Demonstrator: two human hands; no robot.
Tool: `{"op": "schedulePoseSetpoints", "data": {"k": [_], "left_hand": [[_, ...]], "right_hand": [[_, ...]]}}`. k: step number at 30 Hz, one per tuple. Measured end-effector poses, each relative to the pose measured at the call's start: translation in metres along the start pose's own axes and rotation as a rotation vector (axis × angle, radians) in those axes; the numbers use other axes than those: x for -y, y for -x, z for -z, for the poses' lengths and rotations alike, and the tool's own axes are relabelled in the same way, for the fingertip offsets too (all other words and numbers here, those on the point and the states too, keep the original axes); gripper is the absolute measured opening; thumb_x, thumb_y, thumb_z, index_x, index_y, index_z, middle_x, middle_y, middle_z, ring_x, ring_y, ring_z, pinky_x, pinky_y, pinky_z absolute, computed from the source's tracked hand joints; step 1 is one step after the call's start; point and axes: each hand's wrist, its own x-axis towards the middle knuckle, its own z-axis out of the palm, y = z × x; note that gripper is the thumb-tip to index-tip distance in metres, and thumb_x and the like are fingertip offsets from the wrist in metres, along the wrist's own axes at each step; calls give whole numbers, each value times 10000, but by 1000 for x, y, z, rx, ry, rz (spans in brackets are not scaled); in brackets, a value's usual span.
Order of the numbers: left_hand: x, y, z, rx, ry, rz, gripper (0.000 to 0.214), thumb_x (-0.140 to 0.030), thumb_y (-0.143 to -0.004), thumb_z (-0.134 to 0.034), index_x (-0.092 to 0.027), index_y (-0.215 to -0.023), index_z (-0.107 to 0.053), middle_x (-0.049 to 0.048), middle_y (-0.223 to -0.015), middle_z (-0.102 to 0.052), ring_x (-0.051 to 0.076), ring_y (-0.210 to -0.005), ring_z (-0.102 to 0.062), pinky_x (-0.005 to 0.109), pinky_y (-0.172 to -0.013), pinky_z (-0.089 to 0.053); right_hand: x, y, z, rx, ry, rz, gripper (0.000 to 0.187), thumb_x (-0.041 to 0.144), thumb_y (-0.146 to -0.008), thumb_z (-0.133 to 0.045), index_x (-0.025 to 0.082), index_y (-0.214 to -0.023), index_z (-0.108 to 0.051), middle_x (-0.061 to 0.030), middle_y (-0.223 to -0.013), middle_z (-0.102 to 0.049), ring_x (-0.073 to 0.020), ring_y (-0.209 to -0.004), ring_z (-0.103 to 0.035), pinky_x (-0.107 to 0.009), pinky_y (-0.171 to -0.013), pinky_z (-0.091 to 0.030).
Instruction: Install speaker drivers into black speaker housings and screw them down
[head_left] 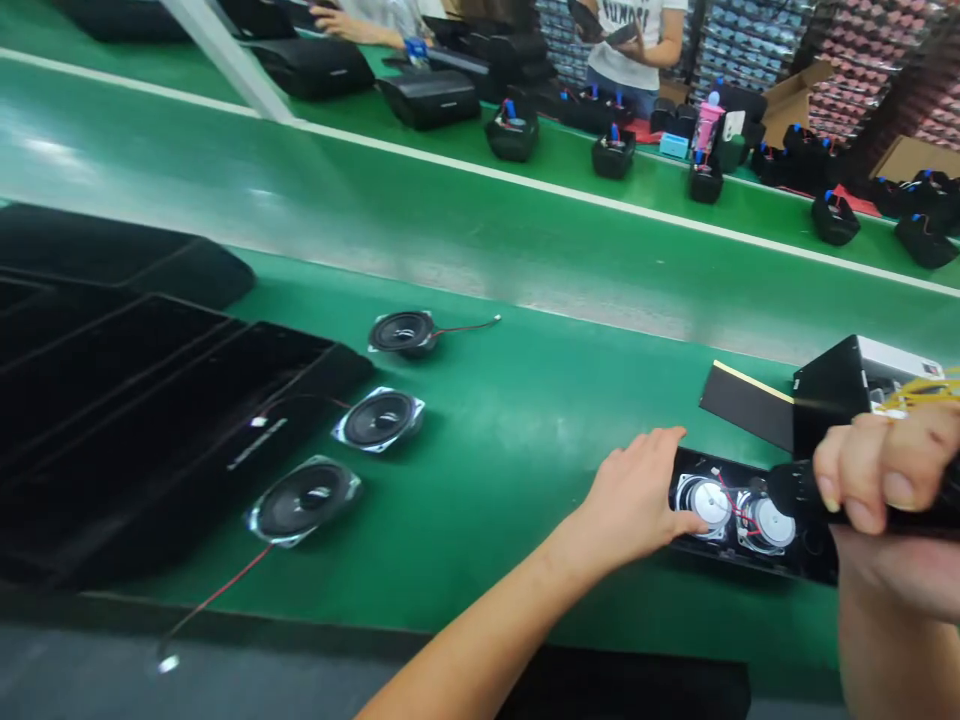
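My left hand [637, 495] rests on the left end of a black speaker housing [739, 515] lying on the green bench, thumb on its edge and fingers curled over the far rim. Two round silver speaker backs with red wires show inside the housing. My right hand [885, 475] is closed round a black tool handle [795, 490] held over the housing's right part. Three loose speaker drivers [381, 418] lie in a diagonal row to the left, one [403, 332] with a red wire trailing right.
Black panels [142, 400] are stacked at the left. A black box [832, 395] stands behind the housing. Beyond a green conveyor [420, 215], small black units [512, 135] sit on the far bench, where two other people stand at work.
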Motion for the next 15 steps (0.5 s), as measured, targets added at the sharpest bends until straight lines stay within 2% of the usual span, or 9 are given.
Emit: {"op": "schedulePoseSetpoints", "data": {"k": [2, 5, 9, 15], "left_hand": [[0, 0, -1, -5, 16, 9, 898, -449, -738, -953, -206, -1459, -477, 149, -1491, -614, 354, -1397, -581, 512, -1135, -504], [0, 0, -3, -10, 23, 17, 774, -483, -718, -963, -212, -1318, -556, 109, -1351, -686, 343, -1285, -649, 485, -1055, -545], [-1, -1, -3, -11, 16, 10, 737, -495, -704, -971, -217, -1254, -566, 80, -1312, -693, 327, -1255, -653, 469, -1017, -550], [-2, -1, -3, 5, -7, 16, 707, -500, -714, -964, -201, -1223, -574, 84, -1286, -691, 345, -1255, -641, 492, -997, -536]], "right_hand": [[-18, -6, -20, 55, -19, 24, 573, 817, -804, -688, 314, -1081, -679, 70, -575, -562, -135, -371, -423, -301, -383, -410], [-42, -12, -34, 111, -9, -6, 579, 828, -817, -648, 295, -1042, -668, 70, -580, -574, -132, -367, -450, -266, -368, -399], [-64, -12, -32, 75, 13, -63, 644, 866, -803, -608, 270, -1039, -665, 67, -559, -577, -133, -372, -454, -245, -361, -393], [-79, -11, -30, 52, 88, -66, 765, 948, -717, -624, 234, -992, -652, 71, -544, -542, -126, -374, -438, -245, -359, -386]]}}
